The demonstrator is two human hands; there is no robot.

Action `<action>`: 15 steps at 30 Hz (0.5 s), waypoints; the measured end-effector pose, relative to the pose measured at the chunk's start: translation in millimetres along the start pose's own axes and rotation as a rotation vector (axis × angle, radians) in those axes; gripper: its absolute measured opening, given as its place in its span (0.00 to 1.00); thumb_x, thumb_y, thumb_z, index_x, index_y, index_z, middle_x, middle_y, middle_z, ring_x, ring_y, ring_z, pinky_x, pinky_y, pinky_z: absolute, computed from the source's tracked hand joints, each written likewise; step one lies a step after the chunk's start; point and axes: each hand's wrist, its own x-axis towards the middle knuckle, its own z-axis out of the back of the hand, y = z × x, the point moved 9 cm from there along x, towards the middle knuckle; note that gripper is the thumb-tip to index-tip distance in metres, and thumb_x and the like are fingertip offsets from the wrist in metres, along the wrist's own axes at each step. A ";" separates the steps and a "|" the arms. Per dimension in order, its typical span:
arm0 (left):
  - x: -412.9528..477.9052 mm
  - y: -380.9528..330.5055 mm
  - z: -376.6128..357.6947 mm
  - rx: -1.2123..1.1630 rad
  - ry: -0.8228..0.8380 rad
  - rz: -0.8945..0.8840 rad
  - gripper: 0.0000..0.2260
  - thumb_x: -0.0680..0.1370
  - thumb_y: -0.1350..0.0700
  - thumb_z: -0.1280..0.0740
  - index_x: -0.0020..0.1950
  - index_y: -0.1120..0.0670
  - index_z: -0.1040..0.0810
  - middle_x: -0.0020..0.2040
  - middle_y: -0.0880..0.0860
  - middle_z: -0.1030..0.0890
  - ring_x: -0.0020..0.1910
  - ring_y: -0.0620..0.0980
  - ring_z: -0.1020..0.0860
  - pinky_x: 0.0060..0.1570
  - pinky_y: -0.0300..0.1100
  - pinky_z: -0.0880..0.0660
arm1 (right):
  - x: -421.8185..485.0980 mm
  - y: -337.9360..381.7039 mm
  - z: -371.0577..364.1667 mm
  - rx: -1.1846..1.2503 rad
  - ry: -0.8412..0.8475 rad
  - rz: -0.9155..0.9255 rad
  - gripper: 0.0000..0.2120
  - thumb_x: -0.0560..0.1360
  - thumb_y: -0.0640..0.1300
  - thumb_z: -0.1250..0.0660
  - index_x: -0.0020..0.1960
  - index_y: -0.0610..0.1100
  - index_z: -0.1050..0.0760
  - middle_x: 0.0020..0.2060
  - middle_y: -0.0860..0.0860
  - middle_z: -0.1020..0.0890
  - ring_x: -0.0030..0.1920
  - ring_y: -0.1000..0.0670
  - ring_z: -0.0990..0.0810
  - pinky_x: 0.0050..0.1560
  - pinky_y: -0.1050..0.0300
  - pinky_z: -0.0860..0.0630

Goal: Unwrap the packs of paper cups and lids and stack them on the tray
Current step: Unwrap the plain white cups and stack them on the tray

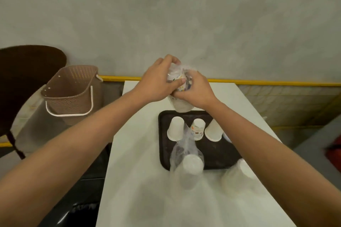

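White desk (140, 180), narrow, bare strip along its left side. Near end: wrapped pack of white cups (190, 169) lying partly on the dark tray (217, 151), second white stack (238, 173) to its right. Three upturned cups (176, 128) on tray. At tray's far edge, left hand (156, 83) and right hand (195, 92), fingers curled round plastic-wrapped patterned cup pack (180, 105). Brown basket (72, 94) left, off desk. Grey wall (184, 14) behind.
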 end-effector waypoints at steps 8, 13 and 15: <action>-17.0 -60.6 -80.1 0.102 0.235 -0.014 0.23 0.73 0.47 0.30 0.64 0.51 0.29 0.54 0.52 0.28 0.56 0.52 0.27 0.52 0.42 0.33 | -72.2 -51.5 45.7 0.022 0.076 -0.137 0.18 0.65 0.42 0.23 0.45 0.54 0.30 0.38 0.61 0.23 0.39 0.65 0.24 0.36 0.75 0.30; -32.6 -70.9 -121.4 0.169 0.471 -0.019 0.24 0.70 0.46 0.28 0.62 0.50 0.31 0.50 0.50 0.29 0.49 0.50 0.27 0.45 0.41 0.32 | -103.5 -80.4 42.5 0.090 0.188 -0.218 0.23 0.63 0.40 0.22 0.49 0.60 0.27 0.49 0.54 0.19 0.51 0.58 0.20 0.52 0.60 0.23; -40.3 -73.8 -136.2 0.185 0.538 -0.021 0.25 0.70 0.47 0.28 0.63 0.51 0.31 0.49 0.50 0.30 0.48 0.50 0.28 0.45 0.42 0.31 | -114.1 -90.2 40.2 0.099 0.241 -0.227 0.26 0.63 0.38 0.22 0.51 0.61 0.27 0.50 0.54 0.20 0.52 0.57 0.21 0.54 0.59 0.24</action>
